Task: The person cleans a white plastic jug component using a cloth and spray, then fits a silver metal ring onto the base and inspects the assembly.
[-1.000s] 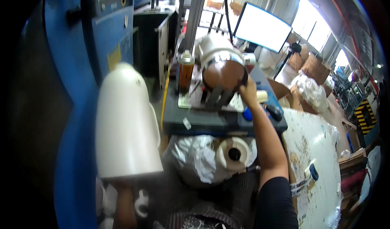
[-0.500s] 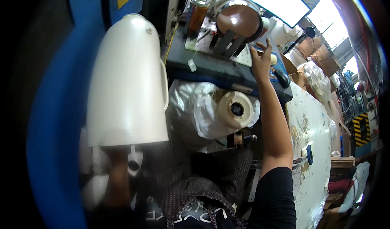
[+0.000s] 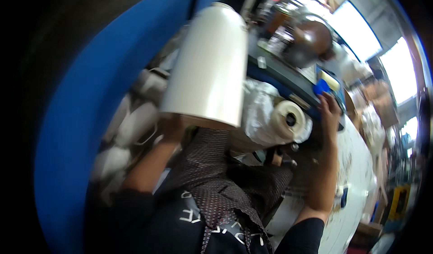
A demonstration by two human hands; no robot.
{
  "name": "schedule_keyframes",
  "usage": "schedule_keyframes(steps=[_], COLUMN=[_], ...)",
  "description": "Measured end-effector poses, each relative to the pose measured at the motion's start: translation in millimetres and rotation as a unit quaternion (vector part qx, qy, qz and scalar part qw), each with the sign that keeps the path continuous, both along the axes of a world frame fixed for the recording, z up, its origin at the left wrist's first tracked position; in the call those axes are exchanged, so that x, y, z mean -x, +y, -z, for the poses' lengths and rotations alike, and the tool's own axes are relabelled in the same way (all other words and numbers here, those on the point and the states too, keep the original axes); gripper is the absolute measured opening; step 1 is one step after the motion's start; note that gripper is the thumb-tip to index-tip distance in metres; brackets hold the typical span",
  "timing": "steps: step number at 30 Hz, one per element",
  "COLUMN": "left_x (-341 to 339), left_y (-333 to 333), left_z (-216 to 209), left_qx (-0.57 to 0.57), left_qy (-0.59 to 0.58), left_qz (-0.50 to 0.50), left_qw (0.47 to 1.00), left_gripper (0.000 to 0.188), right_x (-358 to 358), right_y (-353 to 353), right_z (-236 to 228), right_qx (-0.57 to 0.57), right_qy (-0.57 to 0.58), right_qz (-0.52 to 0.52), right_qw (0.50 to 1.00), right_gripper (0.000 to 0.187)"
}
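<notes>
A large white jug shell [image 3: 205, 64] hangs in front of me, its narrow end up and its wide open end toward me. My left hand [image 3: 172, 127] grips it at the lower rim, with the fingers mostly hidden behind or inside the shell. To the right, beside the dark bench edge, is my right hand [image 3: 330, 106], its half-bent fingers blurred and apart. Close by its fingertips lie a blue object [image 3: 321, 87] and a cream roll [image 3: 330, 80]; whether the hand touches them I cannot tell.
A round brown-and-grey machine head [image 3: 311, 44] stands on the dark bench [image 3: 283, 68]. Below it, a cream ring-shaped part [image 3: 288, 118] sits in white plastic wrap. More white shells [image 3: 137, 123] are piled at left, by a curved blue panel [image 3: 76, 132]. A worn white tabletop [image 3: 354, 164] lies right.
The view has swung, shifting the scene rightward. My right hand has come away from the machine toward the blue object and roll. The jug shell is still in my left hand, now tilted.
</notes>
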State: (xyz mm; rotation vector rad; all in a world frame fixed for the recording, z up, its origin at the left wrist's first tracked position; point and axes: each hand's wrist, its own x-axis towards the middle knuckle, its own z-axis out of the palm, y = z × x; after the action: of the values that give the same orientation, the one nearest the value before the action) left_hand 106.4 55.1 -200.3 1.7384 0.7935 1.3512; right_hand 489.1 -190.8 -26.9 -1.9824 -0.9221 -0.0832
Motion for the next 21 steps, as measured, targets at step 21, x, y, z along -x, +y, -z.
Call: schedule_keyframes(steps=[21], left_x=[151.5], left_y=[166.3], left_z=[199.2], left_qx=[0.237], left_qy=[0.52], left_qz=[-0.292], left_qw=[0.767], left_gripper=[0.079], right_x=[65.1], right_y=[18.7], right_z=[83.1], right_qx=[0.019], right_qy=[0.205], right_qz=[-0.069], right_qw=[0.976], right_gripper=[0.025])
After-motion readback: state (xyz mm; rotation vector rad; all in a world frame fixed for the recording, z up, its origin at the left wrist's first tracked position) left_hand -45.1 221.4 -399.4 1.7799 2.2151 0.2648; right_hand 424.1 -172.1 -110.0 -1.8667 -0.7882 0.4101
